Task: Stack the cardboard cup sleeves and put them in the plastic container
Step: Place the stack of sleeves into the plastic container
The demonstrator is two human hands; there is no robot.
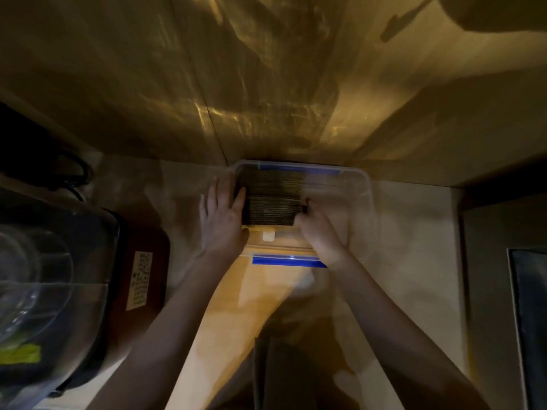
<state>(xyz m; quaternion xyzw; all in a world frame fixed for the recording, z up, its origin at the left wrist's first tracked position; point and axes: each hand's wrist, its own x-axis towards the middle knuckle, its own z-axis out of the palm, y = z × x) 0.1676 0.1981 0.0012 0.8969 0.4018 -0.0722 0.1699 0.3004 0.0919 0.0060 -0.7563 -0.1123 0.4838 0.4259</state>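
A stack of cardboard cup sleeves [270, 198] stands on edge inside the clear plastic container [362, 184] (blue clips on its near and far rims), filling its left part, directly between the two hands. The left hand [222, 216] is spread flat with fingers extended, pressed against the container's left end beside the stack. The right hand [318, 229] is curled with its fingers bent against the stack's right face; whether it grips any sleeves cannot be told in the dim, blurred light.
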